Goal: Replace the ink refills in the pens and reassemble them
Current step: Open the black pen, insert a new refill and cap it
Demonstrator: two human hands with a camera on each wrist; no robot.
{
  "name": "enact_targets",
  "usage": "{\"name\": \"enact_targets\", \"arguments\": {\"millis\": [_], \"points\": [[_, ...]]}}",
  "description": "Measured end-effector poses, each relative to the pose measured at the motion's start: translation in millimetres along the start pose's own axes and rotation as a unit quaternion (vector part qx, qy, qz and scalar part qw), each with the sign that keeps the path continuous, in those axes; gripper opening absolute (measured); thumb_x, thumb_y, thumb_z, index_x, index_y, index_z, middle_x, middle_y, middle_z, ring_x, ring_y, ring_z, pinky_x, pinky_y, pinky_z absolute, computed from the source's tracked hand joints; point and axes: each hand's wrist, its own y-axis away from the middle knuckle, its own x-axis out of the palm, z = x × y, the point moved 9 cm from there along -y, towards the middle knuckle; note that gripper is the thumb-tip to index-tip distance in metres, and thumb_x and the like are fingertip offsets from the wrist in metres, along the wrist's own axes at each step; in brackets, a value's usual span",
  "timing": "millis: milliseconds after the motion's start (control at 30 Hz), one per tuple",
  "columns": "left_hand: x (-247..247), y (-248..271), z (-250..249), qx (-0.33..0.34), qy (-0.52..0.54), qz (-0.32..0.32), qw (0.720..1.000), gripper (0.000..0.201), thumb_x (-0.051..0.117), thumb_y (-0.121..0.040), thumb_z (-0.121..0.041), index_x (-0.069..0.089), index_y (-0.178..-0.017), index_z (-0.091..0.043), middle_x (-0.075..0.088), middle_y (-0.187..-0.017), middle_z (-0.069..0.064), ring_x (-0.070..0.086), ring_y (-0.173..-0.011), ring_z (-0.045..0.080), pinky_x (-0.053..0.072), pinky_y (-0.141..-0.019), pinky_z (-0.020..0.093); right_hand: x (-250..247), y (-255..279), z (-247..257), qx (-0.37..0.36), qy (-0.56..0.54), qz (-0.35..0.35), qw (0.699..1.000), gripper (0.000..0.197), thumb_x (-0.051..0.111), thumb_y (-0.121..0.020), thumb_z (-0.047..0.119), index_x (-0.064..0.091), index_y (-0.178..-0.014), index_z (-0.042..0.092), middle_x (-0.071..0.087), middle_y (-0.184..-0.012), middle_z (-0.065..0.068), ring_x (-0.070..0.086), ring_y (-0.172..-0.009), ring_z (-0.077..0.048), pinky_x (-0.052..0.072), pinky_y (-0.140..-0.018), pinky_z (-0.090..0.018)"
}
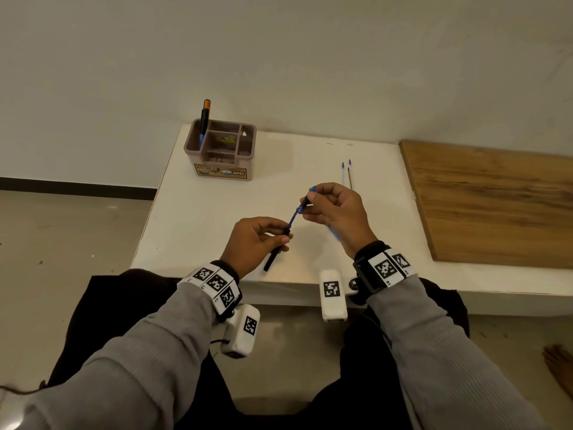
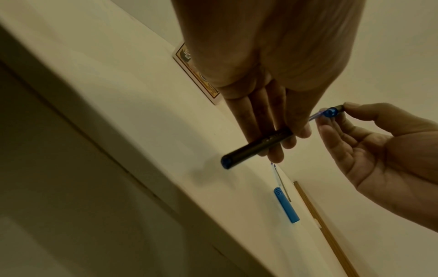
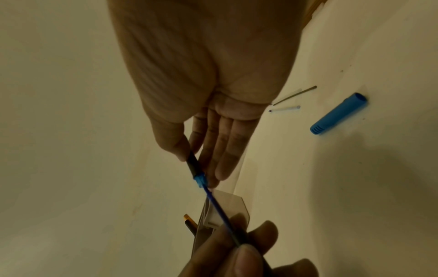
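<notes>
a white table [image 1: 217, 212] carries a brown organiser box [image 1: 220, 169] with a pen standing in its left slot. above the table's near part, the left hand [image 1: 252, 243] grips a black pen barrel [image 1: 276, 254]; the right hand [image 1: 336, 209] pinches the tip section [image 1: 305, 203], with the blue refill [image 1: 293, 219] bridging both. a blue cap [image 2: 286, 205] lies under the right hand, two loose refills [image 1: 346, 172] beyond it.

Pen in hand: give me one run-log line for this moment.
left hand: grips black barrel | right hand: pinches tip section | blue refill: partly out of barrel | blue cap: on table
</notes>
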Motion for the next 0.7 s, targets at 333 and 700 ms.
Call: {"name": "enact_targets", "arguments": {"millis": [333,700], "points": [[2,0,0,0.002,-0.003,0.005,1.0,0.021,0.068,-0.083,0.002,0.069,-0.101,-0.009,0.075,-0.091,0.012,0.074,-0.074,0.028,0.061,-0.073,0.032,1,1,0,-0.011,0.007,-0.002,1.0,0.011,0.061,-0.095,0.007,0.063,-0.105,0.001,0.073,-0.097,-0.02,0.074,-0.088,-0.034,0.06,-0.08,-0.039],[1,0,-1,0.005,-0.008,0.001,1.0,0.021,0.067,-0.083,0.002,0.069,-0.103,-0.006,0.074,-0.092,0.013,0.074,-0.075,0.027,0.06,-0.074,0.033,2,1,-7,0.006,0.015,0.014,1.0,0.014,0.062,-0.094,0.006,0.063,-0.106,0.0,0.074,-0.098,-0.02,0.074,-0.087,-0.029,0.06,-0.08,-0.037]]}}
